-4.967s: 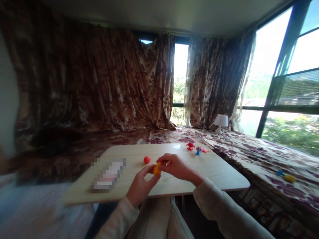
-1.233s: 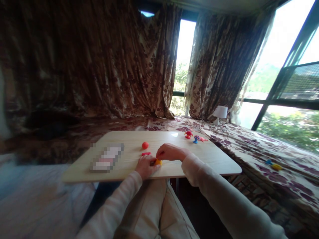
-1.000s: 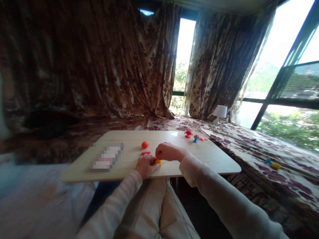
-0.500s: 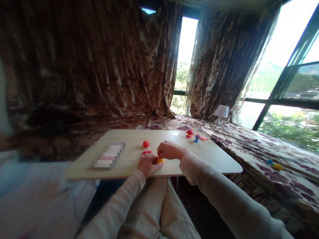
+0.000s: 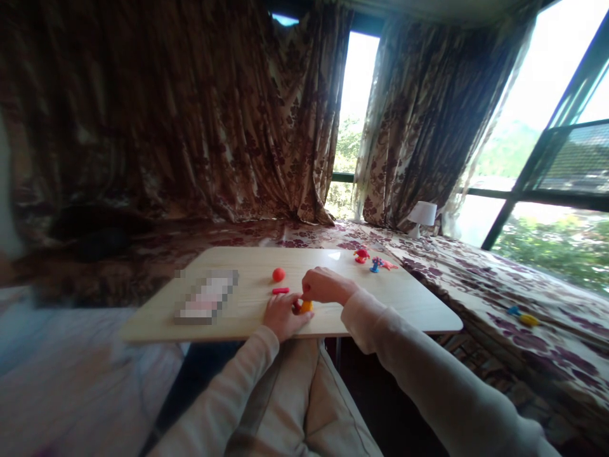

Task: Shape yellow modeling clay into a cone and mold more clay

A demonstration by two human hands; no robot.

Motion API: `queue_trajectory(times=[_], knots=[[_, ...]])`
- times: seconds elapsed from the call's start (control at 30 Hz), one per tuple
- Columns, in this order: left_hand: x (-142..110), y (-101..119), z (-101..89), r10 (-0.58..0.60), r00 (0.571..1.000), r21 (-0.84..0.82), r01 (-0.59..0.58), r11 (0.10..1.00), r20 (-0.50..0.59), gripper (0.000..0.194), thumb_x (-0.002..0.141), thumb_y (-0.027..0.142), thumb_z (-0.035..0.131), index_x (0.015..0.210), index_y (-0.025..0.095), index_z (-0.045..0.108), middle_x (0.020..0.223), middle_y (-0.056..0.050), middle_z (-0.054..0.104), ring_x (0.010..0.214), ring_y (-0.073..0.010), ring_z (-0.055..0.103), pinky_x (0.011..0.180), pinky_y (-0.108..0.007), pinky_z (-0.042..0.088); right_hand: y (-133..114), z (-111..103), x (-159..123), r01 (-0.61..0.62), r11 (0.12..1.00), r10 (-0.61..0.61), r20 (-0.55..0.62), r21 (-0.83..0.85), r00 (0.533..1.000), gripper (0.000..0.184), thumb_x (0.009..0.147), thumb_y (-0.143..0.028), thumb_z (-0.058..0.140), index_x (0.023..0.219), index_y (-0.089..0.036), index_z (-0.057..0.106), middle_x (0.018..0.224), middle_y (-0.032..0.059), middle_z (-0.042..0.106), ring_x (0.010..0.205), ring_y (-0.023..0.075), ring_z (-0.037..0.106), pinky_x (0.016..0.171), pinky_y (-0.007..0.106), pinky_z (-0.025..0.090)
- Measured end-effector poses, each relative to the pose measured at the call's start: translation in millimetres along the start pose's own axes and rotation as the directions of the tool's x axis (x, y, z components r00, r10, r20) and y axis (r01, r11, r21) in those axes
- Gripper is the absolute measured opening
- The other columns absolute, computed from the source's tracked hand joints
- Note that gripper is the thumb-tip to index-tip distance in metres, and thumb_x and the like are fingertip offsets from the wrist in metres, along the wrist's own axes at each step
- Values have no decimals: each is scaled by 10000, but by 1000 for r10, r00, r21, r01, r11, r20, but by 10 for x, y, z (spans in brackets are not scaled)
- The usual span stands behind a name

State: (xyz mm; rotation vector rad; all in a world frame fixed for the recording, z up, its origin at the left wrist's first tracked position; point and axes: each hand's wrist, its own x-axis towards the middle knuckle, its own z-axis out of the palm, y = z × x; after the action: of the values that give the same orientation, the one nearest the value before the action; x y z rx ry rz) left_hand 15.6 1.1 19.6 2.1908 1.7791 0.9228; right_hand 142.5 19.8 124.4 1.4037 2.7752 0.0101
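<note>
A small yellow piece point(image 5: 307, 307) with a dark red part at its left side rests on or just above the table near the front edge. The fingers and thumb of my left hand point(image 5: 283, 316) are closed around it from the left. My right hand point(image 5: 328, 287) is pinched just above the piece; what lies between its fingertips is hidden. Just beyond my left hand lies a short red stick point(image 5: 280, 291). An orange-red ball point(image 5: 278, 275) sits farther back on the light wooden table point(image 5: 394, 311).
At the back right stand a red figure point(image 5: 361, 255) and a blue figure point(image 5: 375, 264), with a pinkish-red star-like shape point(image 5: 389, 265) beside them. A pixelated flat rectangle point(image 5: 207, 298) lies on the left. A white lamp point(image 5: 423, 214) and a blue-and-yellow object point(image 5: 526, 317) rest on flowered cloth.
Five seconds ago both hands held the yellow piece up and no red stick showed; now it is low at the table. Lately the right hand rose slightly, showing more of the piece.
</note>
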Motion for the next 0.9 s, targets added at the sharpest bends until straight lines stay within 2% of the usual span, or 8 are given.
queue_trajectory(times=[0.2,0.43,0.6,0.77,0.9], knots=[[8,-6,13,11,1000,0,-11,1000,4,154,696,328,679,814,232,702,808,-3,712,874,-210,603,862,-358,404,36,24,4,21,1000,-21,1,-2,1000,219,746,-165,564,862,-164,750,832,89,728,741,173,651,604,213,428],[5,10,44,-16,1000,3,16,1000,-18,215,667,344,711,844,224,688,798,-1,712,866,-206,614,847,-349,413,114,-3,-17,24,1000,-23,-3,18,1000,226,783,-274,582,917,-190,743,864,67,728,777,173,650,641,216,438],[0,17,32,-18,1000,12,18,1000,-17,188,674,363,699,787,214,682,770,-7,700,863,-214,607,840,-353,411,85,44,-8,31,999,-31,7,14,999,191,738,-199,596,846,-167,751,808,75,728,719,165,642,586,209,413],[-6,26,26,11,1000,25,-11,1000,1,271,671,330,694,933,261,687,808,4,697,897,-218,599,867,-360,396,78,47,-15,55,998,-55,-13,9,998,211,748,-150,559,831,-158,753,798,74,726,700,147,623,591,206,397],[-19,49,37,-14,1000,38,14,999,-13,267,684,333,689,942,264,680,827,-2,698,919,-220,592,883,-360,391,110,-23,-43,36,999,-36,-14,20,999,217,794,-217,548,857,-174,751,794,60,723,676,134,608,574,203,387]])
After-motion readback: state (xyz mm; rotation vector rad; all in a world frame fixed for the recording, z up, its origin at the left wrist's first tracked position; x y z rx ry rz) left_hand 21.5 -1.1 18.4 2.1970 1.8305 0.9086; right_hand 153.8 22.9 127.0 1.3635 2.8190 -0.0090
